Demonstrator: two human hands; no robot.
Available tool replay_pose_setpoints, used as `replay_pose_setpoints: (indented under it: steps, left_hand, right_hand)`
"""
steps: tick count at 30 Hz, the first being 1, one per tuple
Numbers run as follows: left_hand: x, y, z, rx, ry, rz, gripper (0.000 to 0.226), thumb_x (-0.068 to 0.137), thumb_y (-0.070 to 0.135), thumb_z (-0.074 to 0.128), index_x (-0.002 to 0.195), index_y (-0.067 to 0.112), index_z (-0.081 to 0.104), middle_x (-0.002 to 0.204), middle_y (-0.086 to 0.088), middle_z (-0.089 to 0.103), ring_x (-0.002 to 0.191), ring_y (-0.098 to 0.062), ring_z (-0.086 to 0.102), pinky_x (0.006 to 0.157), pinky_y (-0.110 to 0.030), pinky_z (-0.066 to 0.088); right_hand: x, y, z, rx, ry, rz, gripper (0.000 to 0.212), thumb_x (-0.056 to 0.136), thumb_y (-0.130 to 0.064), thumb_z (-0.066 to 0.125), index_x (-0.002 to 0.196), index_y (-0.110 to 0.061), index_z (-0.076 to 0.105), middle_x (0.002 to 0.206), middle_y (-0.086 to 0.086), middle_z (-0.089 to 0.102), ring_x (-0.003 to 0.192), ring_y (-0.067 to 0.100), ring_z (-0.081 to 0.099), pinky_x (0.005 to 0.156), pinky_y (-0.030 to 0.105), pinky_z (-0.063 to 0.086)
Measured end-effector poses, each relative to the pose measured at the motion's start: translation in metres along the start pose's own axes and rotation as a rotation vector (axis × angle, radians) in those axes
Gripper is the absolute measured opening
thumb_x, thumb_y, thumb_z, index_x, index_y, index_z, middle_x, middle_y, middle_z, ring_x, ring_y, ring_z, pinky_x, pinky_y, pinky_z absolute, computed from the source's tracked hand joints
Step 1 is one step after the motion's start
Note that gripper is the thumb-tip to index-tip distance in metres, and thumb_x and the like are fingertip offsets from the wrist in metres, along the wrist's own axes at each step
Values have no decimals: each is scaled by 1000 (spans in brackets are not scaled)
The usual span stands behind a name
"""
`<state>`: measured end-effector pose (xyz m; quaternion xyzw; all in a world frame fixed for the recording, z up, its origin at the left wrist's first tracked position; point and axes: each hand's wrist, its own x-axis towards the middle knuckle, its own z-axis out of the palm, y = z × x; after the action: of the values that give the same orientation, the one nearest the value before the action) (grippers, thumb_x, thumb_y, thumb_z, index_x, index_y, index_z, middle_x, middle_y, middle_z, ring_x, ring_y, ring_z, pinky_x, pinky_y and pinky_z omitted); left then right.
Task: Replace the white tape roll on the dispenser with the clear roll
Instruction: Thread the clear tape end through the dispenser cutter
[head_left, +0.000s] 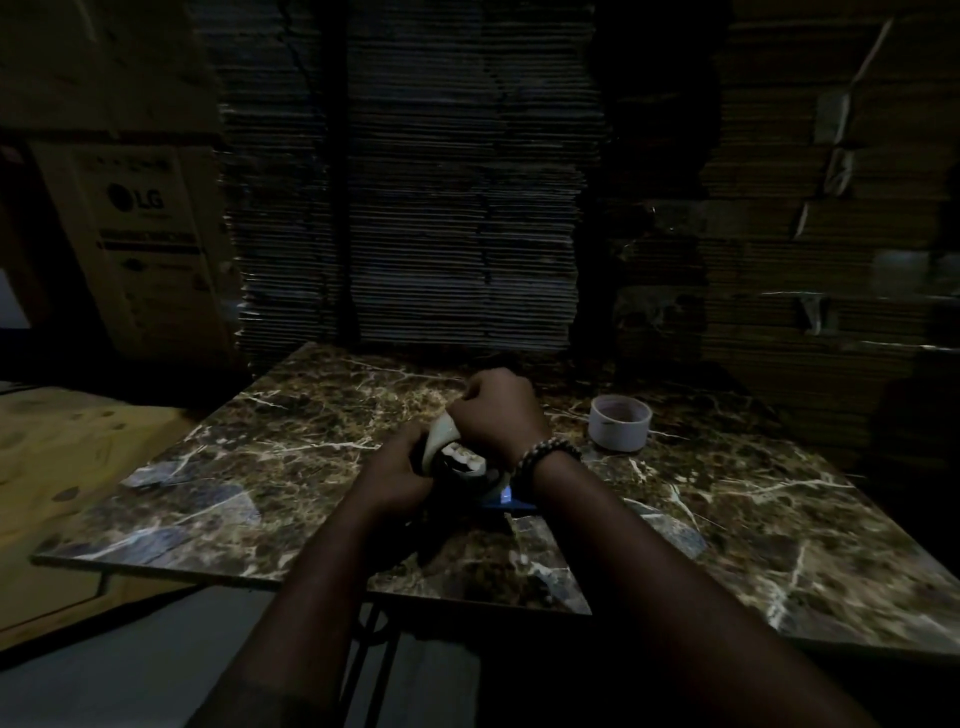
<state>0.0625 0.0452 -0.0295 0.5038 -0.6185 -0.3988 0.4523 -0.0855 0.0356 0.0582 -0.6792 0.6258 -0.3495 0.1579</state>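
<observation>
Both my hands are closed around the tape dispenser (470, 470) at the middle of the dark marble table (260, 467). My left hand (395, 467) grips its near left side. My right hand (493, 410), with a beaded bracelet at the wrist, is fisted over the top, on a pale roll (441, 436) seated in the dispenser. Only a pale curved edge of that roll shows between my hands, and a blue part of the dispenser pokes out below my right wrist. A second tape roll (620, 421), whitish, stands on its side edge-up, alone, to the right of my right hand.
Tall stacks of flattened cardboard (415, 208) rise right behind the table. A printed cardboard box (150, 234) stands at the far left. A wooden board (62, 467) lies beside the table's left edge. The scene is very dim.
</observation>
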Motion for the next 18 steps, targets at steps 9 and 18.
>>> replay_pose_setpoints:
  steps: [9, 18]
  left_hand:
    - [0, 1, 2, 64, 24, -37, 60, 59, 13, 75, 118, 21, 66, 105, -8, 78, 94, -22, 77, 73, -35, 61]
    - [2, 10, -1, 216, -15, 0, 65, 59, 23, 74, 122, 23, 59, 104, 11, 69, 93, -11, 68, 75, -26, 53]
  right_hand:
    - [-4, 44, -24, 322, -46, 209, 17, 75, -11, 76, 60, -5, 68, 58, 7, 58, 54, 17, 54, 49, 25, 43]
    - [-7, 81, -23, 411, -102, 310, 29, 72, -2, 74, 50, -16, 61, 64, 7, 59, 64, 18, 57, 63, 38, 51]
